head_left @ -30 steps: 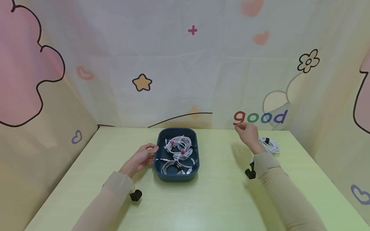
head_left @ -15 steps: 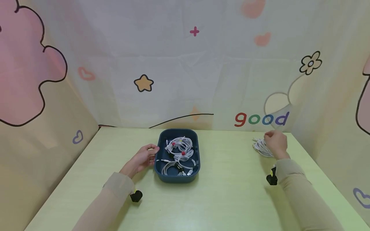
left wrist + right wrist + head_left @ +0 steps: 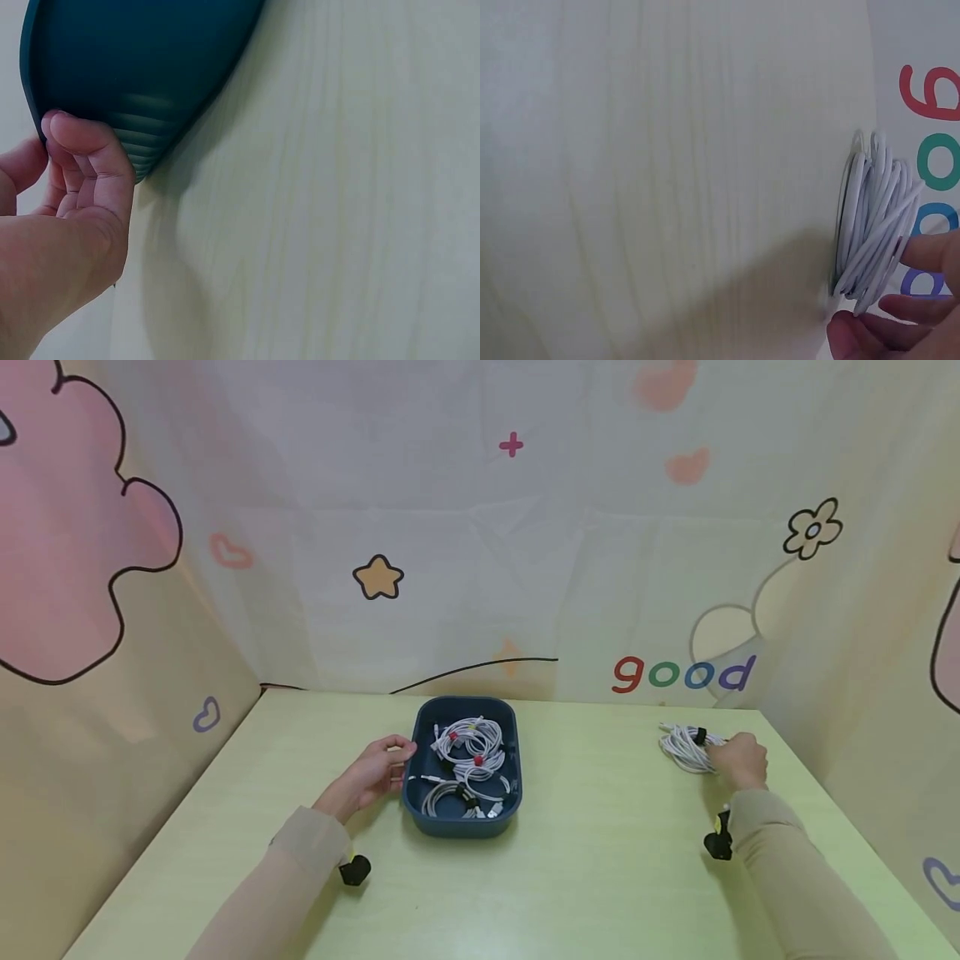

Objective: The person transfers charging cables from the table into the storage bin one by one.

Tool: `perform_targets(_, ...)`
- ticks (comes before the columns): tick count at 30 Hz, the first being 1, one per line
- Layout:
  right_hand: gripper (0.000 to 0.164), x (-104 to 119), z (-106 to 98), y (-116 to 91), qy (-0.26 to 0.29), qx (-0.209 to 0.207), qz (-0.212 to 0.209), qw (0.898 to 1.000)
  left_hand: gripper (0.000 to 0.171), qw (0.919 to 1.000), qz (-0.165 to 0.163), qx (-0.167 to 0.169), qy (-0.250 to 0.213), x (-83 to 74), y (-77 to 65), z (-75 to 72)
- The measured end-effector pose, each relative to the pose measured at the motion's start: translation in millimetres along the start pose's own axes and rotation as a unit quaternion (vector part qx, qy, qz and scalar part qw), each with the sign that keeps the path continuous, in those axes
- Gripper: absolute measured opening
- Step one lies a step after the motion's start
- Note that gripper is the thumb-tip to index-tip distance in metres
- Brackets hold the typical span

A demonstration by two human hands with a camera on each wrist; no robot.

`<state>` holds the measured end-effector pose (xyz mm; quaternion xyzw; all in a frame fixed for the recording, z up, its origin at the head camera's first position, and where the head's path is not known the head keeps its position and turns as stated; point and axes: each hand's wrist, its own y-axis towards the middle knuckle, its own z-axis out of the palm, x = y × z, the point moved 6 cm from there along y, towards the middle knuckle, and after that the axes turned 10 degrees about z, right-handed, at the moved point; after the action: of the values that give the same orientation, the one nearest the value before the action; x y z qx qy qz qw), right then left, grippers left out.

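In the head view, a dark blue bin (image 3: 461, 828) stands mid-table with coiled white cables (image 3: 476, 747) and a greyish cable coil (image 3: 437, 797) inside. My left hand (image 3: 375, 772) holds its left side; the left wrist view shows the fingers (image 3: 86, 146) bent at its rim. At the table's far right lies a bundled white cable (image 3: 684, 748) with a black tie (image 3: 701, 737). My right hand (image 3: 741, 762) grips that bundle's right end. In the right wrist view, fingers sit on both sides of the coil (image 3: 870, 225), partly cut off by the frame edge.
The light wooden table (image 3: 585, 860) meets a printed cloth backdrop (image 3: 465, 568) behind the bin, with more cloth at both sides. A black wrist camera (image 3: 355, 869) hangs beneath the left cuff, another black camera (image 3: 718, 843) under the right one.
My right hand has moved right and down from above the table onto the right end of the white cable bundle. The left hand stays at the bin. The head view has shifted slightly.
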<state>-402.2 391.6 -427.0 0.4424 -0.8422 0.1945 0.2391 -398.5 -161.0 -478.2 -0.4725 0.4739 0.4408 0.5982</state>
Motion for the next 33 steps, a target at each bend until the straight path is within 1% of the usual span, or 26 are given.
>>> perform_targets(3,0.058,-2.6,2.3,1.6,0.010,0.009,0.011,1.000,0.029,1.0000,0.001,0.003,-0.002,0.5,-0.9,0.1)
perform_targets(6,0.059,-5.8,2.3,4.6,0.014,0.019,0.022,0.999,0.029,1.0000,0.001,0.005,-0.003,0.9,-0.8,0.6)
perform_targets(9,0.053,-8.9,1.8,7.1,0.017,0.030,0.031,0.999,0.027,1.0000,0.000,0.004,-0.004,1.6,-0.9,0.7)
perform_targets(13,0.044,-14.1,1.8,10.4,0.027,0.034,0.042,0.998,0.026,1.0000,0.004,0.006,0.002,1.3,-0.6,0.8)
perform_targets(17,0.039,-18.5,3.8,12.6,0.056,0.047,0.060,0.996,0.024,1.0000,0.000,0.001,0.002,1.6,0.7,-0.7)
perform_targets(21,0.036,-15.0,2.1,11.9,0.087,0.055,0.070,0.992,0.024,1.0000,-0.001,0.000,0.000,2.5,2.4,-1.9)
perform_targets(25,0.038,-10.2,-0.8,10.0,0.096,0.051,0.077,0.991,0.028,1.0000,0.005,0.006,-0.002,2.8,2.7,-1.8)
perform_targets(29,0.039,-6.5,-2.0,7.9,0.095,0.048,0.067,0.992,0.027,1.0000,0.005,0.008,0.000,2.9,1.7,-1.2)
perform_targets(33,0.043,-0.4,-2.7,5.4,0.099,0.067,0.028,0.992,0.026,1.0000,0.002,0.005,0.002,2.5,1.9,-1.3)
